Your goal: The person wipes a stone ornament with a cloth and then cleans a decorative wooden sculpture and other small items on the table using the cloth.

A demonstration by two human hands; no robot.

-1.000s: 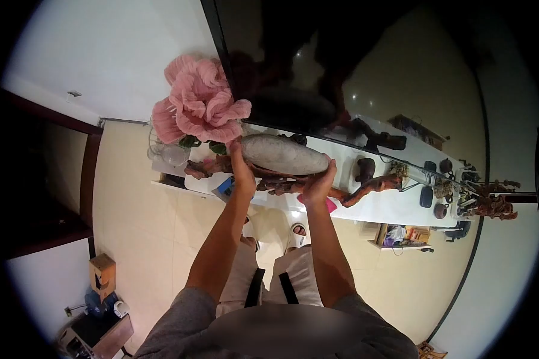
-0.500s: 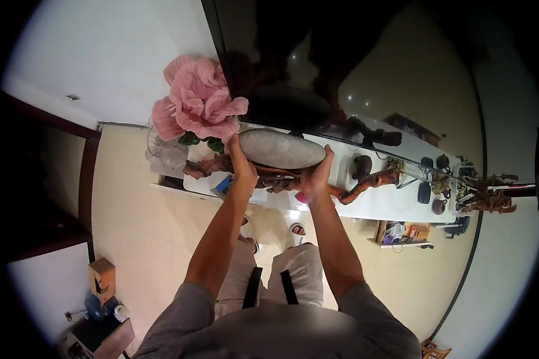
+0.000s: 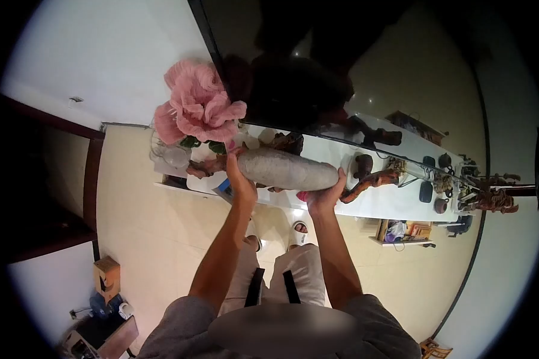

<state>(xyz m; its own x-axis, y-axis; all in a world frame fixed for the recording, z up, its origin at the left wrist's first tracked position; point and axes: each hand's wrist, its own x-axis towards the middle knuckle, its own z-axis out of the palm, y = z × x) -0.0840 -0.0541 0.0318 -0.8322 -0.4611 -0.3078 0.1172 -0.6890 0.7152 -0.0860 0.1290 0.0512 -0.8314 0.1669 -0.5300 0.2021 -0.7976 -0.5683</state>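
A long grey oval stone (image 3: 287,169) is held up over a white cabinet top (image 3: 395,202), its right end tilted lower in view than its left. My left hand (image 3: 241,181) grips the left end, and my right hand (image 3: 326,196) is wrapped around the right end. Beneath and beyond the stone lies a gnarled brown piece of driftwood (image 3: 370,183), whose middle is hidden by the stone and my hands. A dark wooden piece (image 3: 286,142) shows just behind the stone. Something bright pink (image 3: 303,195) peeks out beside my right hand.
A large pink fabric flower (image 3: 203,105) stands at the cabinet's left end. Behind the cabinet rises a dark glossy television screen (image 3: 371,102). Small teapots (image 3: 441,206) and carved wood (image 3: 491,197) sit to the right. An open drawer (image 3: 404,232) juts from the front.
Both hands have brought the stone closer to my body and slightly right, and its right end has dipped. The dark wooden piece behind it has come into view.
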